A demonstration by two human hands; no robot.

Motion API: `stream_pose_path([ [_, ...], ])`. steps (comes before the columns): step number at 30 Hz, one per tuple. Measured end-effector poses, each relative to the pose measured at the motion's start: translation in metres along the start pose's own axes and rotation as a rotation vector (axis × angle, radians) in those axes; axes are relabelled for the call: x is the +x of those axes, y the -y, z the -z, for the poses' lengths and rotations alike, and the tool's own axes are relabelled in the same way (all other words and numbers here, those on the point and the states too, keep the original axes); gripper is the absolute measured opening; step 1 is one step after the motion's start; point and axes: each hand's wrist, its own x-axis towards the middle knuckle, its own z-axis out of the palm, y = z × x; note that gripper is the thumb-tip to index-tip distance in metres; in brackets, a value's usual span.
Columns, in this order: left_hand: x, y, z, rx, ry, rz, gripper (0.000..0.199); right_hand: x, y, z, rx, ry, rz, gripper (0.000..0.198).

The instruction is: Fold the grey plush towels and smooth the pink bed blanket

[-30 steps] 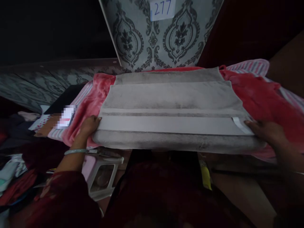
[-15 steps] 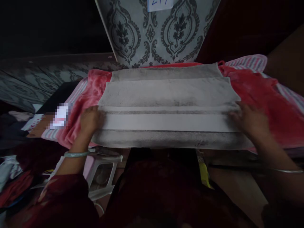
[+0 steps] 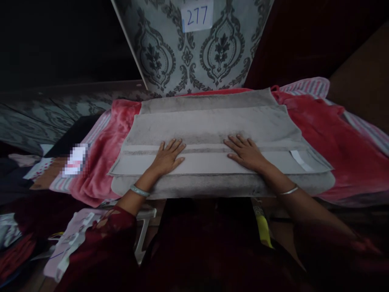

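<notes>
A grey plush cloth (image 3: 209, 121), folded into overlapping layers, lies across the surface before me. Its front fold runs parallel to the near edge, and a small white label (image 3: 300, 160) shows toward its right end. My left hand (image 3: 168, 156) rests flat on the front fold, left of the middle, fingers spread. My right hand (image 3: 246, 153) lies flat on the same fold, right of the middle, fingers also apart. Neither hand grips anything. Under the grey cloth is a red fleece blanket (image 3: 322, 134), showing on both sides.
Striped fabric (image 3: 306, 86) sticks out beneath the red blanket. Behind stands a patterned wall (image 3: 188, 69) with a paper marked 277 (image 3: 197, 16). A dark screen (image 3: 60, 40) is at the upper left. A pink and white stool (image 3: 71, 239) stands low on the left.
Both hands have left the two ends of the front fold and moved inward, now lying flat with fingers spread. The white label has come into sight. My view has tilted slightly upward.
</notes>
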Motion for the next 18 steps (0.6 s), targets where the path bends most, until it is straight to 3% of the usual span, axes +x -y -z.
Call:
stream_pose_path([
  [4,-0.019,0.022,0.005,0.069,-0.014,0.216,0.062,-0.017,-0.032,-0.004,-0.054,-0.024,-0.117,0.063],
  [13,-0.076,0.101,0.019,0.098,0.011,0.643,0.066,-0.075,-0.112,0.009,-0.086,-0.011,-0.477,0.067],
  [16,-0.065,0.102,0.027,0.120,-0.049,0.748,0.070,-0.066,-0.107,0.015,-0.121,-0.088,-0.581,0.067],
  [18,-0.044,0.087,0.028,0.126,-0.078,0.616,0.068,-0.047,-0.087,0.015,-0.124,-0.138,-0.496,0.065],
])
